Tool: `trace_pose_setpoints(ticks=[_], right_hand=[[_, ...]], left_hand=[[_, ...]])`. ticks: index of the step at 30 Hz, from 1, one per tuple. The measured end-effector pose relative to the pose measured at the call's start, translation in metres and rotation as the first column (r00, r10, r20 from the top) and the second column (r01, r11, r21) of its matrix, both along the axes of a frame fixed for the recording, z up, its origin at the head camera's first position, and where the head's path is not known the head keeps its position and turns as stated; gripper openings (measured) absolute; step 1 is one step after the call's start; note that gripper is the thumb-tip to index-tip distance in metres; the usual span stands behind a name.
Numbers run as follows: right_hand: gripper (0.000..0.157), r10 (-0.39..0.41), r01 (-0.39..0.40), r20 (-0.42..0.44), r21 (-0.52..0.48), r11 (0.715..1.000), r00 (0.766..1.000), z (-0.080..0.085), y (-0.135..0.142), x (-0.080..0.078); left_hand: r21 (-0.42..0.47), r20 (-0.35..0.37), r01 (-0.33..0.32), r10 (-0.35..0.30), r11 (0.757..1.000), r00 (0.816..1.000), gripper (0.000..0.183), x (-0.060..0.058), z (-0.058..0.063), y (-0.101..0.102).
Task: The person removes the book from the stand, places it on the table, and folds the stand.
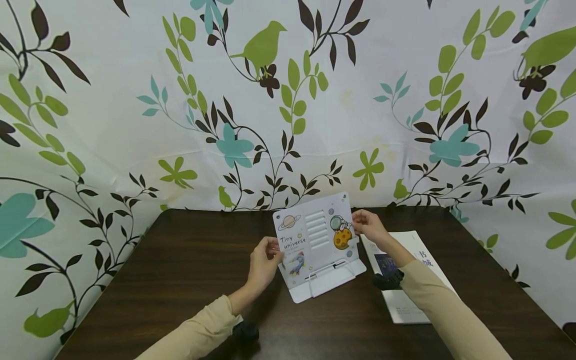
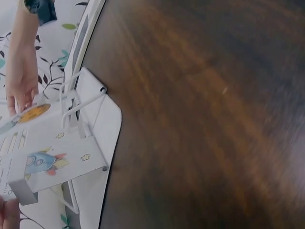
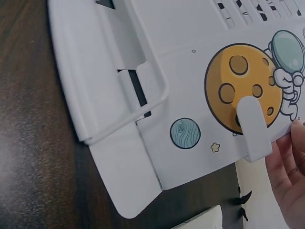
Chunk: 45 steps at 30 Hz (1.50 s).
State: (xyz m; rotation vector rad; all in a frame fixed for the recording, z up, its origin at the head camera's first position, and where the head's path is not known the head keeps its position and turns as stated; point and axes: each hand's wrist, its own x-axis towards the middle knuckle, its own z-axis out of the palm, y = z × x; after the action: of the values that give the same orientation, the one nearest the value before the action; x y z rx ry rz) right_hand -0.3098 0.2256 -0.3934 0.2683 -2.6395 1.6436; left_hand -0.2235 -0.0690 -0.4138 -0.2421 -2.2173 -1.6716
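A white book stand (image 1: 317,235) printed with planets, a rocket and "Tiny universe" stands tilted back on the dark table. My left hand (image 1: 262,262) pinches its left edge between thumb and fingers. At the opposite edge, my right hand (image 1: 370,224) grips the panel beside the orange moon picture. In the right wrist view, the right hand (image 3: 288,164) shows thumb and fingers on the panel edge, close to a white page clip (image 3: 255,129). A bent wire bracket (image 2: 86,102) and the flat base lip show at the stand's lower front in the left wrist view.
A white book (image 1: 409,305) with a dark picture on its cover lies on the table to the right, partly under my right forearm. Behind the table (image 1: 202,280) hangs a cloth (image 1: 288,170) patterned with leaves and birds.
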Motion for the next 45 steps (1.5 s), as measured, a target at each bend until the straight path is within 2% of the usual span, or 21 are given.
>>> trace_pose_setpoints(ticks=[2, 8, 10, 17, 23, 26, 29, 32, 36, 40, 42, 45], right_hand=[[0.018, 0.009, -0.009, 0.01, -0.01, 1.0, 1.0, 0.0, 0.0, -0.001], [0.019, 0.023, -0.021, 0.036, -0.047, 0.999, 0.999, -0.002, 0.001, -0.004], [0.019, 0.014, -0.011, 0.05, -0.059, 0.998, 0.999, -0.003, 0.001, -0.004], [0.02, -0.01, 0.015, 0.081, -0.056, 0.998, 0.997, -0.003, 0.0, -0.006], [0.022, -0.038, 0.043, 0.104, -0.043, 0.998, 0.994, -0.001, -0.003, -0.008], [0.024, -0.033, 0.036, 0.108, -0.028, 0.999, 0.994, 0.002, -0.004, -0.006], [0.03, 0.004, -0.003, 0.102, -0.005, 1.0, 0.995, 0.007, -0.001, -0.001], [0.037, 0.02, -0.023, 0.085, 0.034, 0.999, 0.996, 0.013, 0.002, 0.007], [0.042, -0.013, 0.009, 0.05, 0.083, 0.997, 0.999, 0.02, 0.002, 0.022], [0.043, -0.008, 0.004, 0.07, 0.058, 0.998, 0.998, 0.018, -0.001, 0.045], [0.043, 0.018, -0.02, 0.116, 0.019, 1.0, 0.993, 0.012, -0.004, 0.058], [0.043, 0.021, -0.012, 0.212, -0.042, 0.999, 0.977, -0.002, -0.011, 0.075]], left_hand=[[0.017, 0.004, -0.004, 0.004, 1.0, 1.0, 0.024, 0.004, 0.001, 0.002], [0.058, 0.016, -0.002, 0.001, 0.998, 1.0, 0.023, 0.027, 0.023, 0.01], [0.061, 0.014, 0.0, -0.001, 0.998, 1.0, 0.022, 0.03, 0.024, 0.012], [0.082, 0.02, 0.003, -0.005, 0.997, 1.0, 0.024, 0.021, -0.005, 0.014], [0.067, 0.0, 0.043, -0.043, 0.997, 0.999, 0.024, 0.021, -0.009, 0.015], [0.049, 0.007, 0.078, -0.078, 0.996, 0.997, 0.024, 0.022, -0.002, 0.012], [0.043, 0.017, 0.125, -0.126, 0.991, 0.992, 0.029, 0.026, 0.013, 0.007], [0.037, -0.004, 0.163, -0.163, 0.986, 0.987, 0.035, 0.027, 0.029, 0.0], [-0.002, -0.061, 0.188, -0.188, 0.982, 0.98, 0.041, 0.008, 0.036, -0.012], [-0.054, -0.126, 0.236, -0.241, 0.97, 0.962, 0.045, -0.011, 0.044, -0.019], [-0.085, -0.167, 0.259, -0.27, 0.962, 0.948, 0.045, -0.015, 0.05, -0.02], [-0.136, -0.217, 0.271, -0.296, 0.953, 0.93, 0.043, -0.012, 0.065, -0.016]])
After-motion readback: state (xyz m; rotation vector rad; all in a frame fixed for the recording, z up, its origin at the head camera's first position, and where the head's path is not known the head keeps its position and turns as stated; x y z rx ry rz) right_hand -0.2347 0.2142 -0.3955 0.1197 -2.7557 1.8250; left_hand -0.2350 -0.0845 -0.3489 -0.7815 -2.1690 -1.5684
